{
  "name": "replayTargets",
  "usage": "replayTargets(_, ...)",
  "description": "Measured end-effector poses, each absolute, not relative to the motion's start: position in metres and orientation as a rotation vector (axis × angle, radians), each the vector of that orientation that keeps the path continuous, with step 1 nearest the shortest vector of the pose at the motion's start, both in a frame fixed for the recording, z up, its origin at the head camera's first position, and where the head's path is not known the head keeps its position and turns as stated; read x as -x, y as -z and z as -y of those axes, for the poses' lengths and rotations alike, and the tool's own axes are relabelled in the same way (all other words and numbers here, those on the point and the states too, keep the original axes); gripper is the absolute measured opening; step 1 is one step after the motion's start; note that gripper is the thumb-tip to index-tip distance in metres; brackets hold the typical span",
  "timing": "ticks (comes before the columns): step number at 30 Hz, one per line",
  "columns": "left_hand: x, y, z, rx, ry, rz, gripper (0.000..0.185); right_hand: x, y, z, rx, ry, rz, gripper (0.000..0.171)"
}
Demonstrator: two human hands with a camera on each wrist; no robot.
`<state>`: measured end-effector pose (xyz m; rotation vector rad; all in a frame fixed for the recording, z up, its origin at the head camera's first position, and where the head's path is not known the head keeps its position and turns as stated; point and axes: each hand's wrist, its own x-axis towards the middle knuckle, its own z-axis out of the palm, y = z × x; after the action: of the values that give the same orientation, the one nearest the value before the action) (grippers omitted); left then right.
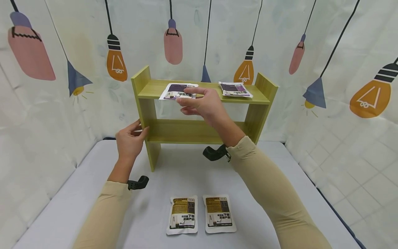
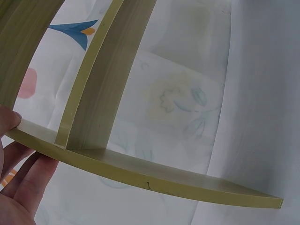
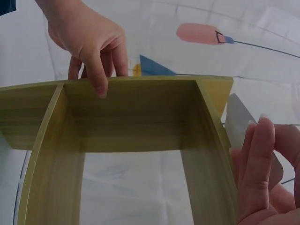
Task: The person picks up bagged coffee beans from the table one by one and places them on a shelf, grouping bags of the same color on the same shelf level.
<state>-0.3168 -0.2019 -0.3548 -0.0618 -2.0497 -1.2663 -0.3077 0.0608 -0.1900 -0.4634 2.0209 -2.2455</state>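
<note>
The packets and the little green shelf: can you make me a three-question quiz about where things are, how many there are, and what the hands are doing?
1. Where does the right hand hold its packet?
A. top shelf
B. tabletop
C. lower shelf

2. How many packets lie on the table?
A. one
B. two
C. four

3. What is the left hand doing?
A. lifting a packet
B. gripping the green shelf unit at its side post
C. resting flat on the table

Answers: 1 A, its fingers pinch the packet on the top board. 2 B, a pair lies side by side. 3 B, its fingers curl round the post.
</note>
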Motion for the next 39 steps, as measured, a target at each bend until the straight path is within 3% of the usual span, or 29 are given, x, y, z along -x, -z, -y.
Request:
replayTargets(10,0.3162,0.3537,0.2013,0.056,1.261,2.055,0.043,0.3084,0.1896,-0.0578,0.443,2.188,-2.180,0.048)
replayTargets(39,0.3151,0.3545,0.2005,0.056,1.297,2.038,0.043,0.3079,0.1833,-0.0649,0.462,2.043,-2.399,0.028)
